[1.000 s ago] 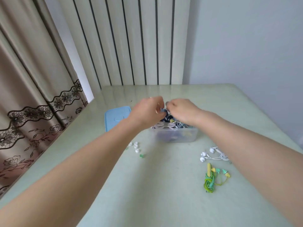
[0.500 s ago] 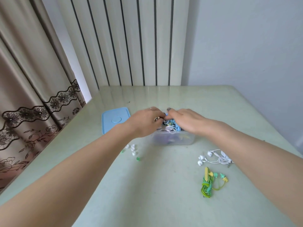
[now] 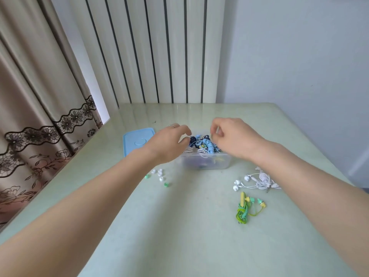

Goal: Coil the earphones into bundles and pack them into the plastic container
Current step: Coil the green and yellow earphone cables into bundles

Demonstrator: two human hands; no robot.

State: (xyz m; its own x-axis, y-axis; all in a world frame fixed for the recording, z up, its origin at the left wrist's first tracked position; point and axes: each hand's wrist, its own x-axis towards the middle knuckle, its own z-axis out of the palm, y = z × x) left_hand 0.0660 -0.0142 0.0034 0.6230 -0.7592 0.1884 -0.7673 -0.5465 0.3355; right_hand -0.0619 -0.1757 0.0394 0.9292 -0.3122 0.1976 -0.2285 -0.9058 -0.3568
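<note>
Both bare forearms are reaching forward, converging toward the middle. The left hand [image 3: 169,142] is hovering palm down, its grip loose and empty, fingers curled and slightly spread, a ring showing on one finger. Just to its right, with a gap between, the right hand [image 3: 233,136] is curling inward, fingertips [image 3: 216,131] bunched, nothing visibly held.

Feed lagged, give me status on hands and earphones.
Left hand and right hand open, empty, above container. Green earphones and white earphones unpacked on table. Nothing blocking.
</note>
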